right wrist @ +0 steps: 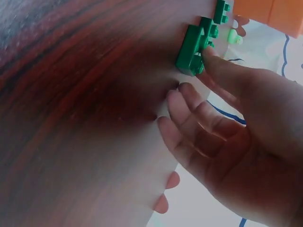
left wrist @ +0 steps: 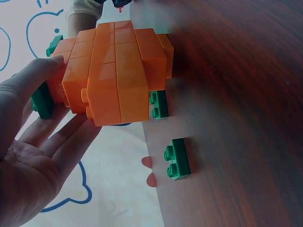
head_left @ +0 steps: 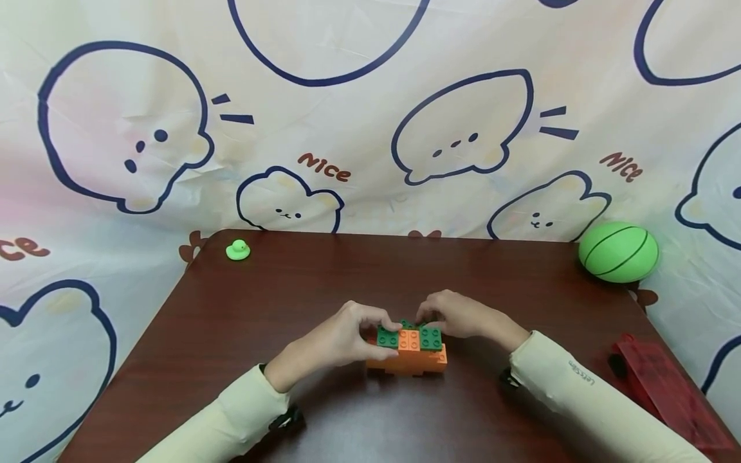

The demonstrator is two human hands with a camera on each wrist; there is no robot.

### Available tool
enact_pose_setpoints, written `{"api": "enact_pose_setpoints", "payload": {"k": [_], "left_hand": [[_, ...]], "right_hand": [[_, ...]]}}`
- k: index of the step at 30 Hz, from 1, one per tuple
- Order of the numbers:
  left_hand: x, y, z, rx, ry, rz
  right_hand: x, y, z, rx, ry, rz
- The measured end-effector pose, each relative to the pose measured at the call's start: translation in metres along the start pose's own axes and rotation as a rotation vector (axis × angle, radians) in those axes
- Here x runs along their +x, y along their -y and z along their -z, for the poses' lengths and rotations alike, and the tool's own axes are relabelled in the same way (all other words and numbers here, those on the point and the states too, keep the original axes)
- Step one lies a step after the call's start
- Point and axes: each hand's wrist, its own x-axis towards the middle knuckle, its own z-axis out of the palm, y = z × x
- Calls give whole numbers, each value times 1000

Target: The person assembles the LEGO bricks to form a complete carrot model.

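My left hand (head_left: 347, 334) grips the left end of a block of orange toy bricks (head_left: 408, 363), its thumb and fingers on opposite sides. Two green bricks and an orange one (head_left: 409, 339) top the block in the head view. Loose green bricks lie on the table behind it; one such brick (left wrist: 177, 159) shows in the left wrist view. My right hand (head_left: 463, 315) is behind the block's right end. In the right wrist view its thumb and forefinger pinch a green brick (right wrist: 189, 49), the forefinger partly hidden, while the other fingertips rest near the tabletop.
The dark wooden table (head_left: 324, 276) ends at a printed cloth backdrop. A small green rubber duck (head_left: 238, 250) sits at the far left corner. At the far right lies a green ball (head_left: 618, 253), with a red see-through object (head_left: 666, 392) along the right edge.
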Motion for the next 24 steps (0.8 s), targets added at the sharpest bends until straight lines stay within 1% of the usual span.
{"api": "enact_pose_setpoints", "payload": {"k": [6, 9, 11, 14, 17, 21, 24], "left_hand": [[0, 0, 0, 2, 4, -4], [-1, 0, 0, 4, 0, 2], [-1, -1, 1, 13, 1, 6], [-1, -2, 0, 22, 10, 6], [-1, -3, 0, 27, 12, -5], [0, -4, 0, 63, 9, -26], [0, -4, 0, 137, 12, -46]], "right_hand": [[-5, 2, 0, -7, 33, 30], [-6, 1, -1, -21, 27, 28], [-7, 1, 1, -23, 6, 14], [-10, 2, 8, -4, -55, 3], [-14, 12, 22, 51, -158, -2], [-22, 40, 41, 116, -289, 54], [-30, 62, 46, 161, -331, 141]]}}
